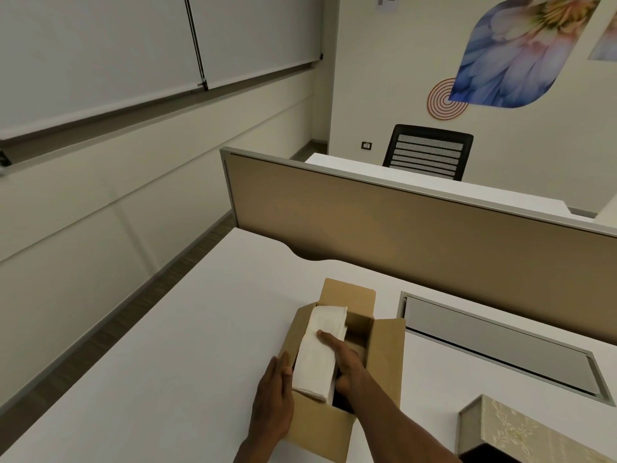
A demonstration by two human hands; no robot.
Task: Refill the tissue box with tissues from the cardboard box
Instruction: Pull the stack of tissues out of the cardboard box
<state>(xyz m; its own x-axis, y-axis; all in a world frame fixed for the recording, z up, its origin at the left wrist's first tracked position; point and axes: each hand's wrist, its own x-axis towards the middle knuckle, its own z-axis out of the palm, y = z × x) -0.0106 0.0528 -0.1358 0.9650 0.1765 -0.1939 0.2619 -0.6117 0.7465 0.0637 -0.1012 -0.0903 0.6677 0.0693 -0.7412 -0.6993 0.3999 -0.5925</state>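
Note:
An open brown cardboard box (pixel 384 359) stands on the white desk (pixel 167 362), its flaps spread. A white stack of tissues (pixel 320 359) rises tilted out of the box. My right hand (pixel 344 365) reaches into the box and grips the stack, thumb lying across its top face. My left hand (pixel 272 399) presses flat against the box's left outer wall, fingers near the stack's lower corner. The beige patterned tissue box (pixel 521 432) sits at the bottom right, partly cut off by the frame edge.
A tan partition panel (pixel 400 225) runs along the back of the desk. A grey cable tray lid (pixel 500 342) is set into the desk right of the cardboard box. A black mesh chair (pixel 429 152) stands behind the partition. The desk's left edge drops to the floor.

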